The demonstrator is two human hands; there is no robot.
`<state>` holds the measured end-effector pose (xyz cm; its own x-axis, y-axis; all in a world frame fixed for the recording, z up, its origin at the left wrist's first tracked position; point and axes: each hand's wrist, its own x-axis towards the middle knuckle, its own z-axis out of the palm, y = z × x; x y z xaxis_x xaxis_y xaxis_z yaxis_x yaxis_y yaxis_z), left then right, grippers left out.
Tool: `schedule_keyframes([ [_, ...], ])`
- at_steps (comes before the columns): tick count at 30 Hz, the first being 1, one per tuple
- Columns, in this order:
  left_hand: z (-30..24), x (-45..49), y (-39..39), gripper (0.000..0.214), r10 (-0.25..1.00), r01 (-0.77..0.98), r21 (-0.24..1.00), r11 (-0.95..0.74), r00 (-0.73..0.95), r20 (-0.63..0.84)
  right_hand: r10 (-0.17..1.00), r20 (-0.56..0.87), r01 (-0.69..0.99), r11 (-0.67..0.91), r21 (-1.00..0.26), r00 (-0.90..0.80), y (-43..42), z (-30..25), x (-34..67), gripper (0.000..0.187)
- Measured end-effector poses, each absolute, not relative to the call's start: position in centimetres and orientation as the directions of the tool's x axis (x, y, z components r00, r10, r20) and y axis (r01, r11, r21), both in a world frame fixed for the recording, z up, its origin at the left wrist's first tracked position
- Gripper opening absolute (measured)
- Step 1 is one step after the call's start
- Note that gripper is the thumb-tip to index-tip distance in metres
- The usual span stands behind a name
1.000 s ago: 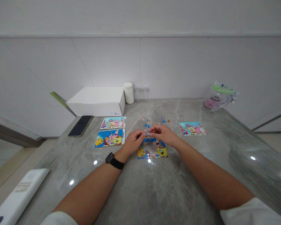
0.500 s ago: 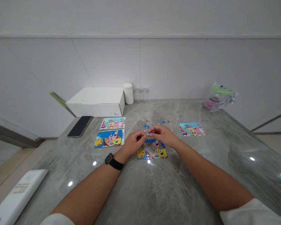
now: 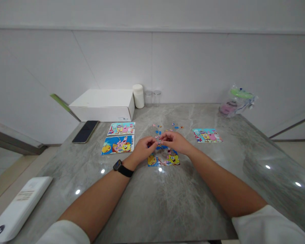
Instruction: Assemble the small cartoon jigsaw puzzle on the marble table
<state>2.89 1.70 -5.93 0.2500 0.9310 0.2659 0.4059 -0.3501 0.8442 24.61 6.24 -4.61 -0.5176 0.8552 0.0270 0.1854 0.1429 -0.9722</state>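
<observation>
A partly assembled jigsaw puzzle (image 3: 173, 160) with a cartoon picture lies on the table, its middle showing a gap. At its top edge my left hand (image 3: 143, 149), with a black watch on the wrist, is closed in a pinch. My right hand (image 3: 176, 143) is pinched too, its fingertips almost touching the left ones. A small puzzle piece seems to be between the fingertips, mostly covered by them. Several loose puzzle pieces (image 3: 160, 132) are scattered just beyond the hands.
Two picture cards, a lower blue one (image 3: 113, 145) and an upper one (image 3: 122, 128), lie left. Another card (image 3: 207, 135) lies right. Around them are a phone (image 3: 85, 131), white box (image 3: 101, 105), white bottle (image 3: 138, 96), two glass jars (image 3: 152, 98), bagged item (image 3: 235, 103) and white device (image 3: 20, 206).
The whole view has shifted slightly, so the table sits a little higher in the picture. Both hands stay pinched together at the puzzle's top edge, with the right fingers slightly raised.
</observation>
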Motion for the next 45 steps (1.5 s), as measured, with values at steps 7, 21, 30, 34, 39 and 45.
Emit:
schedule_keyframes([
  [7,-5.5,2.7,1.5,0.028,0.925,0.473,0.802,-0.366,0.276,0.260,0.857,0.042,0.220,0.179,-0.959,-0.514,6.0,-4.7,24.3,0.035],
  [21,-2.5,1.5,0.9,0.026,0.870,0.706,0.578,-0.409,0.492,0.014,0.748,-0.048,0.431,0.327,-0.841,-0.662,5.2,-5.3,24.2,0.010],
  [30,-3.4,2.3,0.0,0.032,0.879,0.762,0.515,-0.392,0.476,-0.036,0.768,-0.044,0.529,0.398,-0.750,-0.639,4.8,-5.5,23.6,0.014],
  [34,-3.4,2.7,-0.1,0.033,0.878,0.802,0.452,-0.390,0.472,-0.080,0.770,-0.049,0.538,0.398,-0.743,-0.637,4.7,-5.6,23.3,0.015],
  [39,-3.5,2.8,-0.2,0.036,0.875,0.823,0.401,-0.403,0.474,-0.094,0.770,-0.039,0.554,0.421,-0.718,-0.636,4.4,-5.5,23.1,0.016],
  [45,-3.4,3.0,-0.3,0.033,0.884,0.824,0.435,-0.363,0.452,-0.119,0.770,-0.002,0.586,0.483,-0.651,-0.638,4.0,-5.6,22.8,0.016],
])
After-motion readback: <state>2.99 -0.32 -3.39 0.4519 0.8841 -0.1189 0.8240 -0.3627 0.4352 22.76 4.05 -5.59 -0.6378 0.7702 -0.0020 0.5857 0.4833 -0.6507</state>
